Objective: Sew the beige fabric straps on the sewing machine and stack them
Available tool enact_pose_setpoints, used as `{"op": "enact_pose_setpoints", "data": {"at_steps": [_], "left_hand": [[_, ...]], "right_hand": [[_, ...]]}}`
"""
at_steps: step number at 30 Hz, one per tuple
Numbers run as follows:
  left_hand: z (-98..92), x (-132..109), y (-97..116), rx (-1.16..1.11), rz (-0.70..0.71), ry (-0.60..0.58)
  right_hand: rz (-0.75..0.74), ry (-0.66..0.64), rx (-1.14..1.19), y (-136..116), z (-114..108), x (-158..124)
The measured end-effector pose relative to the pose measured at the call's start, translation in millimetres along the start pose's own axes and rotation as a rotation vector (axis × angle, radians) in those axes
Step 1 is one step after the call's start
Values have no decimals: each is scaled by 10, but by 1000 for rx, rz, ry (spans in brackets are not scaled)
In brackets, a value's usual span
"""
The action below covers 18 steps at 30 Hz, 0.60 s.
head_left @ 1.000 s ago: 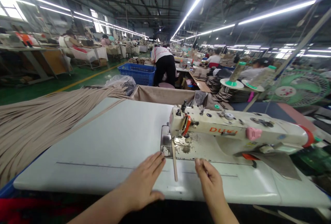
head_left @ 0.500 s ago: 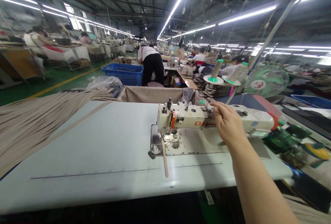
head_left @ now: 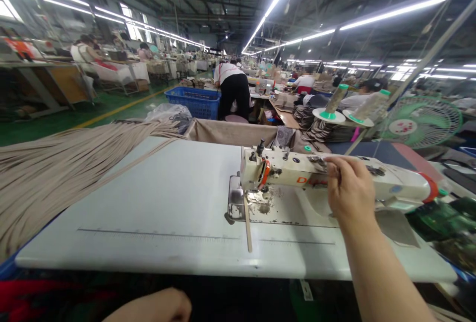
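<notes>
A cream sewing machine (head_left: pixel 297 172) with an orange lever stands on the white table (head_left: pixel 156 213). A narrow beige strip (head_left: pixel 247 225) lies under its presser foot and runs toward me. My right hand (head_left: pixel 349 190) reaches onto the top of the machine arm, fingers curled over something there that I cannot make out. My left hand (head_left: pixel 159 307) is low at the bottom edge, below the table's front, its fingers hidden. A big bundle of beige strips (head_left: pixel 55 168) lies across the table's left side.
Two thread cones on green-and-white stands (head_left: pixel 332 108) and a green fan (head_left: pixel 420 123) are behind the machine. A blue crate (head_left: pixel 197 103) and a person bent over stand beyond the table. Other people work at benches far left.
My right hand left the table by the strip and rose to the top of the machine. My left hand withdrew from the table to below its front edge.
</notes>
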State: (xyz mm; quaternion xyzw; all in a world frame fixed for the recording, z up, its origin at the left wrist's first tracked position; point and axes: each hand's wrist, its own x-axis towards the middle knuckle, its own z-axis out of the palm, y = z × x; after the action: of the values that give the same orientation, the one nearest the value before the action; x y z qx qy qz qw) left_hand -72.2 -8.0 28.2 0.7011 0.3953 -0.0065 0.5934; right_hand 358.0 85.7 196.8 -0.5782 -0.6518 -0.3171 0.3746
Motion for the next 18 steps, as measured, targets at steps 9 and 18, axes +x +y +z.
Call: {"op": "enact_pose_setpoints", "data": {"at_steps": [9, 18], "left_hand": [[-245, 994, 714, 466, 417, 604], [-137, 1359, 571, 719, 509, 727]], "right_hand": [[231, -515, 57, -432, 369, -1493], [326, -718, 16, -473, 426, -1696]]}}
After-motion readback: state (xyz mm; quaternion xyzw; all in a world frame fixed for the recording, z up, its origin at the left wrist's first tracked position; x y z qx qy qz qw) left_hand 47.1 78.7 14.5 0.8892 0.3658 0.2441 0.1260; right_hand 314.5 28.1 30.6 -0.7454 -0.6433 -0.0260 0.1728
